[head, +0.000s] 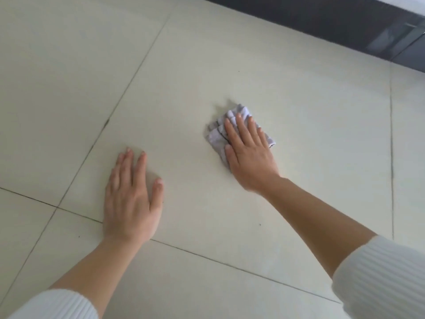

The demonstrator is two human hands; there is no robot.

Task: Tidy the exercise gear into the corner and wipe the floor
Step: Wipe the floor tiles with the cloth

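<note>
A small folded grey-white cloth point(218, 137) lies on the pale tiled floor point(184, 77) right of centre. My right hand point(247, 153) presses flat on the cloth with straight fingers, covering most of it. Lower left of it, my left hand point(132, 199) rests flat on the bare floor, fingers straight and slightly spread. Both forearms are bare, with white ribbed sleeves pushed up. No exercise gear is in view.
A dark skirting or furniture base point(345, 26) runs diagonally across the top right corner. Thin dark grout lines point(128, 88) cross the tiles, and a few tiny dark specks point(260, 224) lie on the floor.
</note>
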